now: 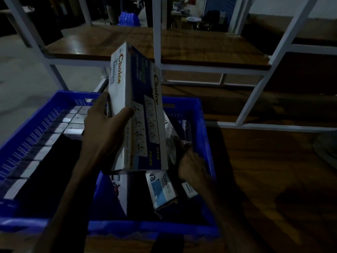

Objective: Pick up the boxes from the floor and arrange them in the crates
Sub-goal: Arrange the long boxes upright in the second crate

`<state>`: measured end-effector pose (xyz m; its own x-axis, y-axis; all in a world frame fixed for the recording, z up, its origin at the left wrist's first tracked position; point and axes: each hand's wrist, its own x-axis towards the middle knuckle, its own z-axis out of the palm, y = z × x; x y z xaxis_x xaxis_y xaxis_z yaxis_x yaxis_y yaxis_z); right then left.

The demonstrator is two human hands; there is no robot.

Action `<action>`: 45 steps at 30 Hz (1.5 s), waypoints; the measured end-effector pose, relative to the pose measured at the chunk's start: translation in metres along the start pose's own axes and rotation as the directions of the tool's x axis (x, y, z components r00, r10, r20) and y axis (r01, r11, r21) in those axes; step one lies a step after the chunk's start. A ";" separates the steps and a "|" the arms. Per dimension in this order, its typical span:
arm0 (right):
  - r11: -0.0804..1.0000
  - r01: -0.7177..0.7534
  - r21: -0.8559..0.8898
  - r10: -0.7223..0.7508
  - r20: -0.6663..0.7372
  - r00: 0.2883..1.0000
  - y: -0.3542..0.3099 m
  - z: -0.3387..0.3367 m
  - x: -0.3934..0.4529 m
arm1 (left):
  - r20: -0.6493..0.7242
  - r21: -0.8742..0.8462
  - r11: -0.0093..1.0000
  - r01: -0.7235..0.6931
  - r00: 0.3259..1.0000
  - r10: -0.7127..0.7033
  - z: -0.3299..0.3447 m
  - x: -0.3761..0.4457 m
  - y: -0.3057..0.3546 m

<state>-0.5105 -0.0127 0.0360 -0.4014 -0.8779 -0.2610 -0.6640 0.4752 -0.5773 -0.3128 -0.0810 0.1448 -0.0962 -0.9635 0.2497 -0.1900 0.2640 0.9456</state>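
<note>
Over the blue crate [204, 114], the left hand [102, 132] holds two long white-and-blue boxes [138, 106] pressed together as one stack, thumb across the printed front and fingers wrapped behind, so the hand is closed firmly on them. They are tilted, top end leaning away and to the left, bottom end hanging just above the crate's contents; held that way, the stack can probably be slid down end-first into whatever gap is made for it. The right hand [191, 167] is lower, inside the crate at its right side, fingers curled against a darker packet [173, 141] beside the stack's lower edge. Whether it grips that packet or only pushes it aside I cannot tell in this dim light; the likeliest reason is to clear or steady a slot. Along the crate's left wall a neat row of small boxes [60, 123] stands edge to edge, already arranged, while the right part holds loose ones, among them a light-blue box [162, 189] lying askew. That disorder suggests the right side needs tidying before the stack fits flat. Behind stands a white metal rack [156, 33] with wooden shelves.
</note>
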 end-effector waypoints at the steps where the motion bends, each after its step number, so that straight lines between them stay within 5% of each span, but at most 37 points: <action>1: 1.000 -0.003 0.001 0.003 -0.021 1.000 -0.001 0.002 -0.001 | 0.005 0.007 1.000 -0.004 1.000 0.004 0.001 0.000 -0.003; 6: 0.986 0.054 -0.160 -0.063 -0.054 0.997 -0.010 -0.013 -0.015 | 0.032 0.025 1.000 0.018 0.999 -0.019 0.009 -0.003 -0.015; 11: 0.997 0.041 -0.072 -0.052 -0.155 0.987 -0.009 -0.039 -0.032 | 0.017 0.062 0.997 0.046 0.999 -0.047 0.021 -0.007 -0.016; 22: 0.998 0.009 0.059 0.007 -0.263 0.965 -0.001 -0.067 -0.034 | 0.215 0.137 0.988 0.070 0.972 -0.099 0.048 0.012 -0.006; 39: 0.989 -0.023 0.148 0.080 -0.392 0.916 -0.001 -0.094 -0.059 | 0.377 -0.012 0.926 0.378 0.859 -0.346 0.095 0.035 -0.051; 45: 0.979 -0.017 0.203 0.095 -0.381 0.920 -0.005 -0.094 -0.064 | 0.346 0.257 0.908 0.332 0.845 -0.408 0.134 0.020 -0.062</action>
<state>-0.5408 0.0469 0.1278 -0.6725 -0.7401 0.0002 -0.5154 0.4680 -0.7179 -0.4335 -0.1107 0.0636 -0.3422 -0.9067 -0.2465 -0.4552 -0.0695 0.8877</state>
